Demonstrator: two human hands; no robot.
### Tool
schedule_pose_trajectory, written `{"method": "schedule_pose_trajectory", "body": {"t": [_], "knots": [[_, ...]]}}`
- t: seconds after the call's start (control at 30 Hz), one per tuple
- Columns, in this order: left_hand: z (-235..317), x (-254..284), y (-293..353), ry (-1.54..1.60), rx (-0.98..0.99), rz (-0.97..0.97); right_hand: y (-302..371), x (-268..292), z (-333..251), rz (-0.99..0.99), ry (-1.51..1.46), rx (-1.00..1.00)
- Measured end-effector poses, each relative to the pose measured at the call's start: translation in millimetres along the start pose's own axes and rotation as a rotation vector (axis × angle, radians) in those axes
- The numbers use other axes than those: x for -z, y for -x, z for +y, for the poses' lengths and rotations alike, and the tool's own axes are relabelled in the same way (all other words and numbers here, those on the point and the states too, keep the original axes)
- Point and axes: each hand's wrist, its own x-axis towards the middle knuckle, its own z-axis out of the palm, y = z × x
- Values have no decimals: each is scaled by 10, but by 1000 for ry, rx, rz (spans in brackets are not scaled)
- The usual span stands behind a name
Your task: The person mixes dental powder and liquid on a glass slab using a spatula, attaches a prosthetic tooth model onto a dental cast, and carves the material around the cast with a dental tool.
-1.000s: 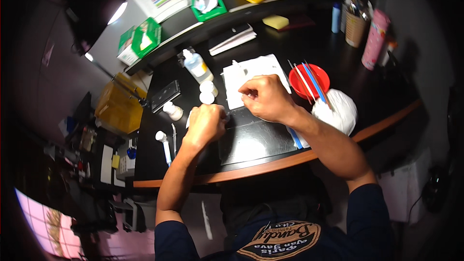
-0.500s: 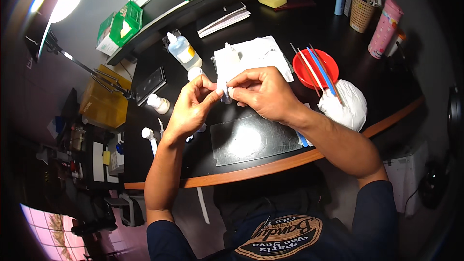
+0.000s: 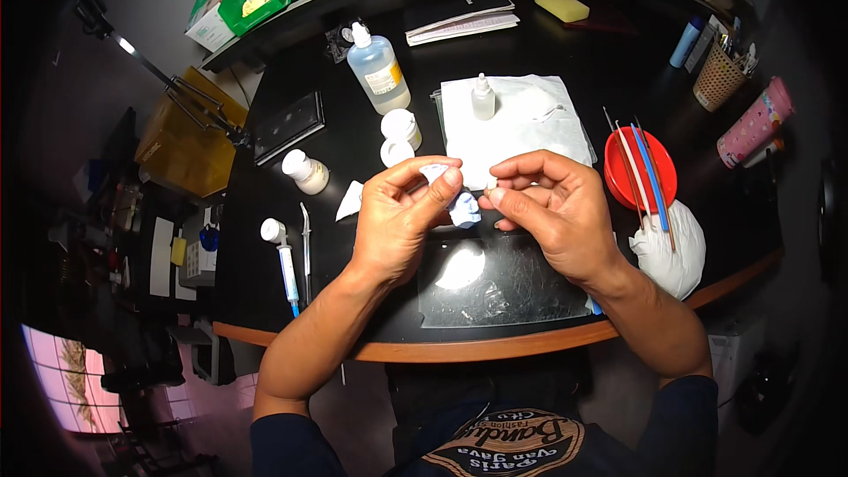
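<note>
Above the near part of the desk, my left hand (image 3: pixel 397 216) is closed, thumb and fingers pinching a pale blue-white lumpy piece (image 3: pixel 465 210). Its kind is unclear; it could be crumpled tissue or a plaster cast. A white part (image 3: pixel 433 171) shows between the thumb and index finger. Close by on the right, my right hand (image 3: pixel 561 216) pinches a tiny whitish piece (image 3: pixel 491 184) in its fingertips. A small gap separates the two hands. Beneath them lies a clear glass plate (image 3: pixel 503 296). Just beyond, a white dropper bottle (image 3: pixel 483 99) stands on white paper (image 3: pixel 539 128).
Left of my hands are an open white jar (image 3: pixel 402 128), a small bottle (image 3: pixel 306 172), a blue-white syringe-like tool (image 3: pixel 288 269) and a large squeeze bottle (image 3: pixel 380 71). On the right, a red bowl (image 3: pixel 662 155) carries slim tools beside a white wrapped bundle (image 3: pixel 676 256).
The view has shifted, and the lit lamp head is out of frame. My hands have drawn slightly apart, and the pale lumpy piece now shows between them.
</note>
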Motion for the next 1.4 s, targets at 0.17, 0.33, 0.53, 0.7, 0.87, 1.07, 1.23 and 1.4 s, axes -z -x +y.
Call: {"method": "schedule_pose_trajectory", "body": {"t": [0.17, 0.33, 0.53, 0.7, 0.87, 1.07, 1.23, 1.4], "knots": [[-37, -18, -38, -118, 38, 42, -32, 17, 17, 19, 25, 21], [14, -48, -2, -41, 137, 15, -93, 63, 25, 23, 72, -8], [8, -42, 3, -90, 17, -74, -93, 109, -2, -2, 205, 60], [-21, -13, 33, -120, -5, -59, -112, 80, 57, -18, 175, 101], [-33, -11, -2, -120, 8, -61, -105, 93, 55, -25, 129, -8], [-23, 11, -8, -121, 23, -76, -88, 76, -9, -52, 196, -2], [-61, 37, -24, -120, -3, -78, -86, 104, -2, -75, 228, -1], [-67, 32, -34, -121, -42, -107, -86, 118, 5, -83, 161, 2]]}}
